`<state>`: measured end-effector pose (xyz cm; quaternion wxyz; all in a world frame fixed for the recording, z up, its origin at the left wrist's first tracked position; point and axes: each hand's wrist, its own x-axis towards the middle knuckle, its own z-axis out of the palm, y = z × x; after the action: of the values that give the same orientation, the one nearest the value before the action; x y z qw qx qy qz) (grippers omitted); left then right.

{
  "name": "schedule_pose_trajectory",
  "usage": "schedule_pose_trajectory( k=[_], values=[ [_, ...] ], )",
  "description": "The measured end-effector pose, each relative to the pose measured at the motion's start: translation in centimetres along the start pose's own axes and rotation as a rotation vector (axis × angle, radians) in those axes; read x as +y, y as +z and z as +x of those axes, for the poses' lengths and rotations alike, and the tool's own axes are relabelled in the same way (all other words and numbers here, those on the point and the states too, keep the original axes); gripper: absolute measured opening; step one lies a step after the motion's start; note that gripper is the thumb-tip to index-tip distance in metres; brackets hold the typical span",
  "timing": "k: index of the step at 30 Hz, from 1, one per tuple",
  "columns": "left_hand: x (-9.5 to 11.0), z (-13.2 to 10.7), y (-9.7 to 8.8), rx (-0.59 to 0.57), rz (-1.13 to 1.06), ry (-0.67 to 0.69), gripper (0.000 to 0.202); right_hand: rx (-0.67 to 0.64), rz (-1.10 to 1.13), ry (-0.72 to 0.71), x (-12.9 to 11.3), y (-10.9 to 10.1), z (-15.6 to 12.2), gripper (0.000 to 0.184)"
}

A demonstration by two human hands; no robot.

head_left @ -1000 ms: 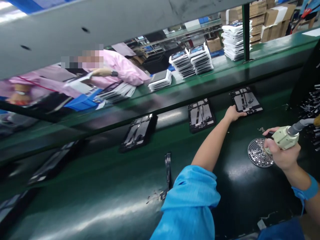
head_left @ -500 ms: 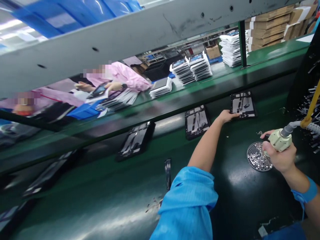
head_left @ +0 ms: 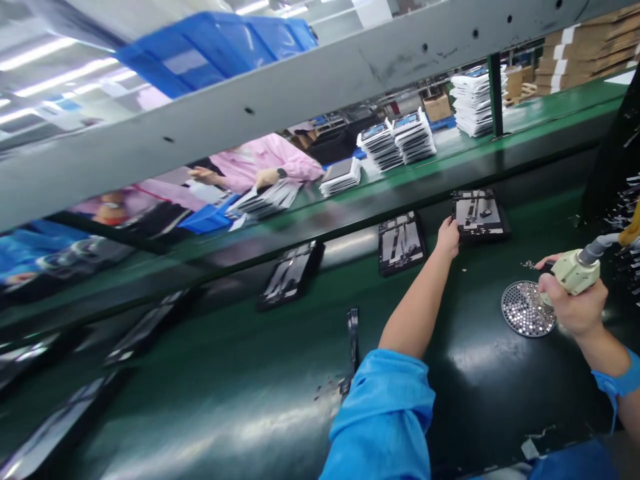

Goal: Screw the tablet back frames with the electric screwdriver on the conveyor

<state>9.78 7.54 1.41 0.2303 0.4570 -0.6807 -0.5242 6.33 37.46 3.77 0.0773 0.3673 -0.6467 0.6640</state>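
Your left hand (head_left: 449, 237) reaches out to the far right, at the left edge of a flat, black-framed rectangular device casing with a pale grey inner panel (head_left: 479, 212). This casing lies on the shiny dark green work surface (head_left: 210, 407), near its far edge. Your left fingers meet the casing's near left corner, but you cannot tell whether they pinch it or only rest against it. Your bright blue cloth sleeve (head_left: 385, 413) is bunched around that arm.

At the right, your right hand (head_left: 583, 310) has its fingers wrapped around a pale green hand-held tool with a grey cable end (head_left: 575, 272). Just left of that hand lies a round, silvery metal plate full of small holes (head_left: 511, 300), partly hidden by it. A little cluster of tiny pale pieces (head_left: 529, 265) sits just beyond the plate. A bright blue band (head_left: 617, 380) circles your right wrist.

A second black-framed casing (head_left: 400, 243) lies left of your left hand, and a third (head_left: 291, 272) farther left. Nearer you, a thin black strip bundle (head_left: 353, 333) lies just beyond your sleeve. On the far green ledge (head_left: 543, 113) stand stacks of white-wrapped flat items (head_left: 473, 107).
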Motion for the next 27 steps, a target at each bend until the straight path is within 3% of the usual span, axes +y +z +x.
schedule_pose_trajectory(
  k=[3, 8, 13, 16, 19, 23, 25, 27],
  values=[
    [-1.1, -4.6, -3.4, 0.046, -0.211, -0.040, 0.052, 0.028, -0.005, 0.008, -0.3, -0.2, 0.3, 0.011],
    [-5.0, -15.6, -8.1, 0.150, -0.424, -0.102, 0.060, 0.053, 0.081, 0.029, -0.9, 0.0, 1.0, 0.014],
    [-9.9, -25.8, -9.0, 0.125, -0.647, -0.244, 0.064, 0.047, 0.158, 0.019, -0.6, 0.2, 1.6, 0.017],
    [-11.9, -29.7, -8.5, 0.075, -0.527, -0.220, 0.063, 0.052, 0.196, -0.010, -0.9, 0.7, 2.0, 0.014],
    [-12.4, -31.4, -9.1, 0.001, -0.134, -0.067, 0.065, 0.061, 0.231, -0.056, -2.2, 1.7, 2.5, 0.012],
    [-10.1, -30.5, -10.5, -0.043, 0.436, 0.352, 0.050, 0.032, 0.274, -0.159, -3.8, 3.3, 3.2, 0.015],
    [-8.3, -29.3, -10.4, -0.194, 0.646, 0.537, 0.039, 0.018, 0.283, -0.180, -3.9, 3.8, 3.2, 0.015],
    [-6.5, -28.2, -9.4, -0.363, 0.852, 0.631, 0.030, 0.004, 0.277, -0.161, -3.5, 4.1, 2.8, 0.014]
  ],
)
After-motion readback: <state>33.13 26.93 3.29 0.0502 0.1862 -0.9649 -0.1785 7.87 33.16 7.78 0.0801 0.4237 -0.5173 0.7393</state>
